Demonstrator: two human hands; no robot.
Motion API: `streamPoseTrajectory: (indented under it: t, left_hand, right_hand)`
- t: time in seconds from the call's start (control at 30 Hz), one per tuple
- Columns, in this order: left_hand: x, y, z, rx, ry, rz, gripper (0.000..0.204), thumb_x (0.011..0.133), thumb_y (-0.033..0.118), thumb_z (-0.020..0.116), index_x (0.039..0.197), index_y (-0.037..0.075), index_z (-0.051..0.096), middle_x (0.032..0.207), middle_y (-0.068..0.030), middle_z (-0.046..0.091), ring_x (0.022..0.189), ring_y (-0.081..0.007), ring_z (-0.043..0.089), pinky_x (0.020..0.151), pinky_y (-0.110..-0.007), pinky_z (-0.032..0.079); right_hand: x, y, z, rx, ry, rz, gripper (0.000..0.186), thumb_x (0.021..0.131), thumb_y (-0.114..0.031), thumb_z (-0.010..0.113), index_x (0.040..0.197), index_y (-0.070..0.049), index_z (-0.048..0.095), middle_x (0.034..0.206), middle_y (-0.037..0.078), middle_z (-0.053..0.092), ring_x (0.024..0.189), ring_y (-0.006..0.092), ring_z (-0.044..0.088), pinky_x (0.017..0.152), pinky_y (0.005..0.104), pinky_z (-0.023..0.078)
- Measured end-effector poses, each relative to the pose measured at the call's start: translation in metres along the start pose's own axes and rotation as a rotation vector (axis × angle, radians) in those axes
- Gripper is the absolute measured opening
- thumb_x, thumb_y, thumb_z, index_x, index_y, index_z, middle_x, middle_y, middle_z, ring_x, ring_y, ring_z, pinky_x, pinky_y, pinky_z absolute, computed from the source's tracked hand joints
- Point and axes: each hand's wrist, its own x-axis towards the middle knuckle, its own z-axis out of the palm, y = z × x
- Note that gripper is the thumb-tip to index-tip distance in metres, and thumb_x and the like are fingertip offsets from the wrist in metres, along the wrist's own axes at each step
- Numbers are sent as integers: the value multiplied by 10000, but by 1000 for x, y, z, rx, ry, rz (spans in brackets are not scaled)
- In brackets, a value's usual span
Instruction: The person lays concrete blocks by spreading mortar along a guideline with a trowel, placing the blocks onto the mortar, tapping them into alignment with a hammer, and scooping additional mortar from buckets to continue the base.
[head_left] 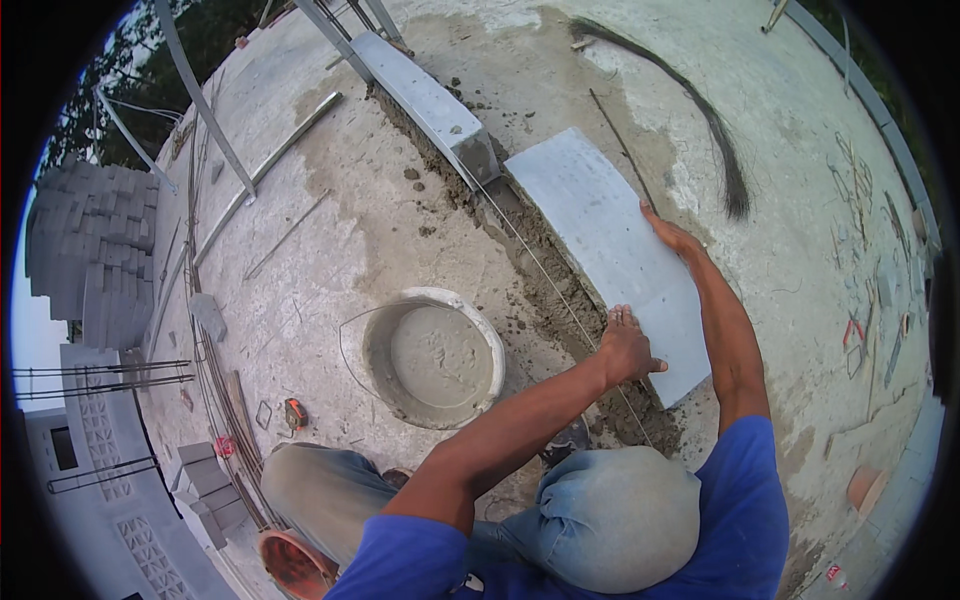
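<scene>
Rough outdoor concrete floor (815, 130) spreads right toward a low wall (862, 78). 1 pale block (600, 210) sits along the right side of the mortar strip (535, 255), pointing upper left toward 1 farther block (420, 95), gap between. A bucket (497, 350) narrows the left. Left hand (628, 345): fingers together, thumb apart, atop the pale block; right hand (675, 235): at its right edge, finger closure I cannot tell.

Person wears a bright blue short-sleeved shirt (740, 520); left sleeve (400, 555) and right sleeve (745, 470) plain, loose, ending above the elbow. Small pale patch (472, 581) low on shirt front, too small to read. Trousers (545, 510) look like faded blue denim, creased, knees rubbed greyish-tan and dusty. Dark footwear (566, 441) partly hidden, type unclear. Hands (627, 346) and forearms bare.
</scene>
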Motion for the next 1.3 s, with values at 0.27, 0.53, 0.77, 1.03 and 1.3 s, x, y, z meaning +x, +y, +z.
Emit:
streamPoseTrajectory:
  t: [0.27,0.53,0.77,1.03,1.3]
  left_hand:
    - [2,5,-2,-5,-4,11,919,877,683,494,1275,-143,535,1453,-369,352,1412,-484,269,1173,-530,187]
    - [-18,-5,-19,-123,2,18,919,862,654,550,1284,-162,506,1407,-353,419,1380,-457,343,1164,-503,228]
    - [-119,-13,-86,-703,730,135,363,975,313,558,1028,-42,612,1022,-203,638,895,-340,626,805,-415,482]
    - [-108,-36,25,-1473,1283,-146,340,1054,280,402,1151,-18,534,1107,-119,565,1056,-216,537,924,-356,418]
    - [-84,-44,41,-1576,929,-174,670,1036,459,347,1481,-39,286,1474,-239,375,1353,-332,394,1127,-381,297]
  right_hand:
    - [21,13,1,-36,68,33,1050,814,-879,221,1434,-71,477,1490,210,412,1399,347,363,1148,471,234]
    - [-63,-39,-11,127,-168,-102,1004,799,-817,444,1364,10,527,1374,234,516,1297,348,466,1075,480,343]
    - [-133,-52,-4,1,-16,-249,714,699,-463,783,1188,32,621,1038,155,689,898,262,671,834,343,512]
    - [-198,-97,67,-312,421,-395,753,654,-460,800,1096,100,560,1068,254,608,979,369,631,814,430,508]
    - [-217,-110,113,-438,573,-559,671,683,-423,794,1062,58,520,1004,209,554,954,377,612,772,477,508]
